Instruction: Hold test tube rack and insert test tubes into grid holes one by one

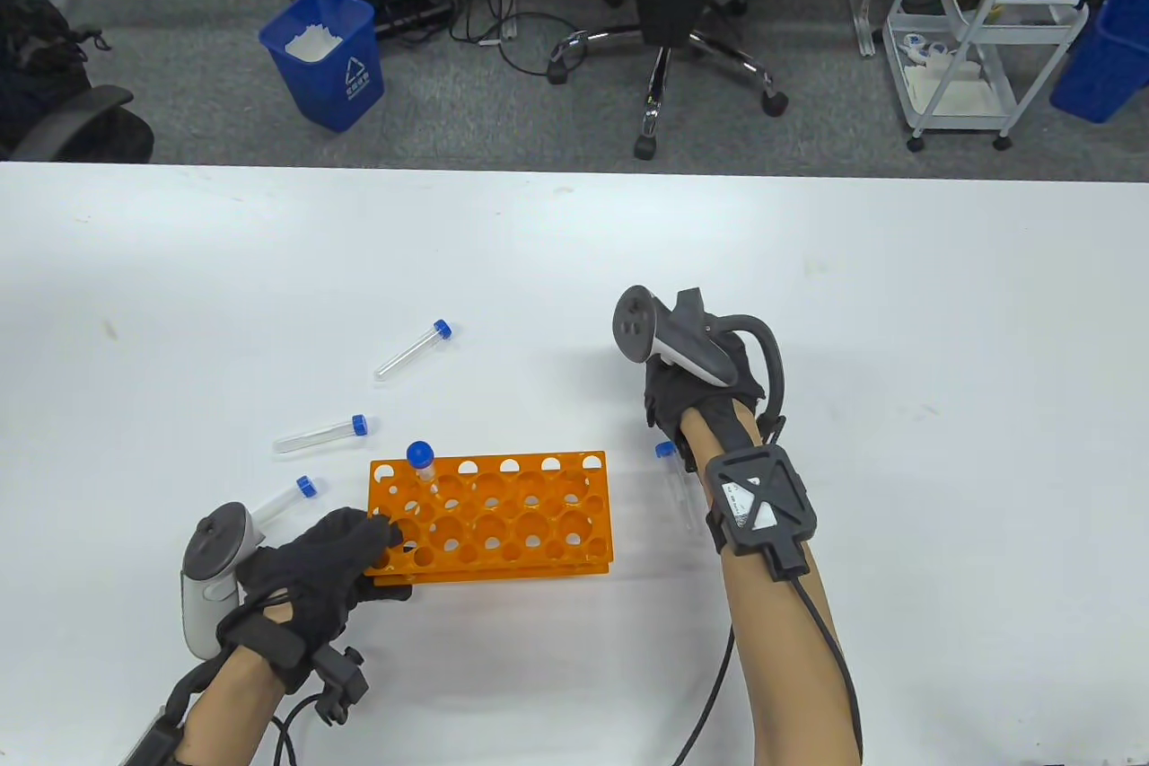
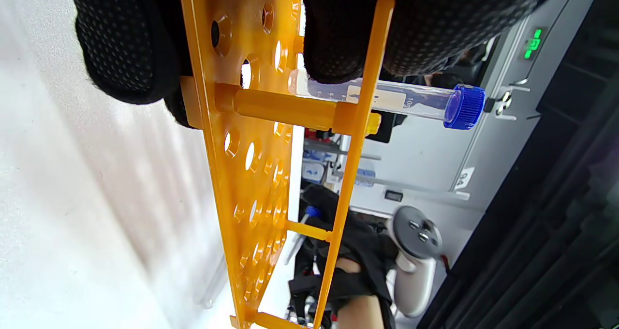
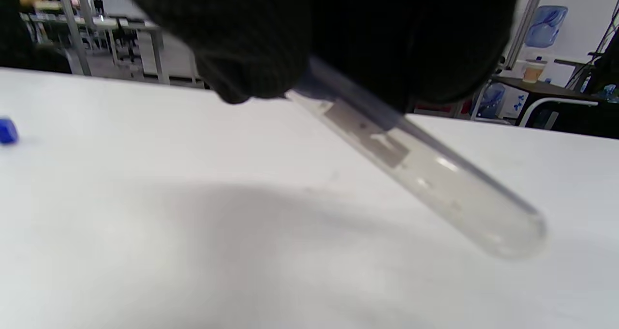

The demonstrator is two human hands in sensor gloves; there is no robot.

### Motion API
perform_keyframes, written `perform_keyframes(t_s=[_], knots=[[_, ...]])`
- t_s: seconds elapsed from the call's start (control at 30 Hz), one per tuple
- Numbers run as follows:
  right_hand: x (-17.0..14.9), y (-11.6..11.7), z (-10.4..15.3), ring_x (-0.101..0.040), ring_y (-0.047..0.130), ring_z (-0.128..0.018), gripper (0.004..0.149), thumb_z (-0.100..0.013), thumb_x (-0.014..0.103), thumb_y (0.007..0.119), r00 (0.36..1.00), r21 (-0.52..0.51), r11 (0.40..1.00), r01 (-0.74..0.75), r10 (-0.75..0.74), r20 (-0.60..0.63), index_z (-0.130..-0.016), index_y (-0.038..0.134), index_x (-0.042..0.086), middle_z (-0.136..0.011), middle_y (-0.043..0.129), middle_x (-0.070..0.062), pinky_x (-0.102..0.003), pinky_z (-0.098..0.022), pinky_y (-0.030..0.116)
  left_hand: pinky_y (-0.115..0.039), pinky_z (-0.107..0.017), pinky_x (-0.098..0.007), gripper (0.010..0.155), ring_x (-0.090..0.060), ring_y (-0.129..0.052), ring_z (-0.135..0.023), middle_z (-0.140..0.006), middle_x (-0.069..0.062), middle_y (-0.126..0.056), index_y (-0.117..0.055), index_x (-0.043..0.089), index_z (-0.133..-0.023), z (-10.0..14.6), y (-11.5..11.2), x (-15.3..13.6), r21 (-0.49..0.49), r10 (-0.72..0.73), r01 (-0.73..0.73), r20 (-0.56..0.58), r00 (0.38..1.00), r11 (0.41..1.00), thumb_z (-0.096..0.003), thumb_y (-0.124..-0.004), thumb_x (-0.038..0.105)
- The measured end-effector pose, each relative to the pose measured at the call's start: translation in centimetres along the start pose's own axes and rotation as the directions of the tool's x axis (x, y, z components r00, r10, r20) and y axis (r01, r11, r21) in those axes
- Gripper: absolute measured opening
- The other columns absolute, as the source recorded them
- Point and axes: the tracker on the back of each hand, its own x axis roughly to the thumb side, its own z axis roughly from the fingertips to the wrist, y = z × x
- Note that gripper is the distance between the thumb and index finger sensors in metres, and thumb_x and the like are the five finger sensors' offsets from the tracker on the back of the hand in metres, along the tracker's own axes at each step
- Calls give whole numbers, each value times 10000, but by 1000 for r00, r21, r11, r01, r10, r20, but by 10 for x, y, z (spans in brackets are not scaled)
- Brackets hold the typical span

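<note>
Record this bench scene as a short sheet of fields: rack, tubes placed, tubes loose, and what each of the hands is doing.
Rack: orange plastic test tube rack, flat on the white table.
Tubes placed: one clear blue-capped tube, upright in the far row near the left end.
Tubes loose: three lying left of the rack.
Left hand: grips the rack's left end.
Right hand: holds a fifth clear tube above the table.

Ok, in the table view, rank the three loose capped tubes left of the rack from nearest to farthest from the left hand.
From the left hand:
1. Lowest loose tube, just beyond the hand, beside the orange rack.
2. Middle loose tube, farther up.
3. Top loose tube, farthest, up and right.
</note>
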Motion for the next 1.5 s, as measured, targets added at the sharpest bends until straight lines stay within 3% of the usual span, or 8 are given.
perform_keyframes(t_s=[0.23, 0.37, 0.6, 0.87, 0.9, 1.17, 1.2, 1.5], knots=[[-4, -62, 48, -415, 938, -727, 500, -384, 169, 847, 975, -257, 942, 215, -190, 119, -870, 805, 278, -903, 827, -144, -614, -531, 807, -889, -528, -510, 387, -408, -991, -734, -988, -239, -598, -787, 253, -739, 0, -3, -1, -15, 8, -8, -3, 1000, 1000, -453, -771, 514], [3, -96, 81, -412, 968, -699, 504, -380, 182, 863, 949, -382, 875, 299, -228, 220, -875, 802, 259, -889, 859, -150, -604, -508, 830, -888, -527, -511, 387, -407, -991, -733, -964, -310, -603, -787, 253, -738, 0, -4, -2, -20, 12, -13, -6, 1000, 1000, -454, -771, 514], [30, -130, 134, -396, 1020, -624, 532, -369, 244, 899, 907, -459, 813, 359, -187, 378, -888, 790, 222, -840, 926, -154, -582, -461, 868, -889, -526, -510, 388, -408, -990, -734, -965, -311, -600, -787, 252, -739, 0, -6, -3, -24, 13, -13, -11, 1000, 1000, -453, -770, 514], [73, -122, 169, -366, 1053, -546, 554, -347, 310, 931, 854, -431, 838, 335, -77, 514, -876, 805, 201, -766, 981, -125, -557, -406, 894, -888, -526, -512, 388, -410, -989, -734, -987, -242, -595, -787, 252, -739, 0, -7, -4, -18, 11, -11, -14, 1000, 1000, -453, -771, 514], [76, -120, 169, -365, 1054, -542, 554, -346, 314, 931, 853, -425, 845, 324, -66, 518, -874, 806, 203, -762, 983, -122, -556, -404, 894, -888, -528, -510, 387, -408, -990, -734, -964, -311, -600, -786, 253, -739, 0, -7, -4, -18, 11, -12, -13, 1000, 1000, -454, -769, 514], [100, -92, 162, -363, 1051, -541, 558, -344, 319, 932, 855, -393, 895, 212, 25, 519, -875, 805, 202, -761, 982, -117, -555, -403, 893, -888, -528, -511, 388, -407, -991, -734, -987, -241, -595, -785, 252, -739, 0, -7, -3, -18, 10, -10, -11, 1000, 1000, -454, -769, 514], [101, -90, 161, -364, 1051, -540, 558, -344, 318, 932, 855, -390, 897, 210, 25, 518, -874, 804, 202, -761, 981, -118, -556, -402, 892, -887, -529, -510, 387, -408, -990, -734, -964, -311, -600, -785, 253, -739, 1, -6, -3, -18, 10, -10, -11, 1000, 1000, -454, -769, 514], [116, -71, 155, -362, 1052, -539, 561, -341, 323, 935, 848, -373, 919, 127, 94, 521, -874, 806, 202, -759, 983, -113, -554, -402, 893, -889, -527, -511, 387, -408, -990, -734, -964, -312, -600, -786, 252, -738, 1, -6, -3, -19, 11, -11, -10, 1000, 1000, -454, -769, 514]])
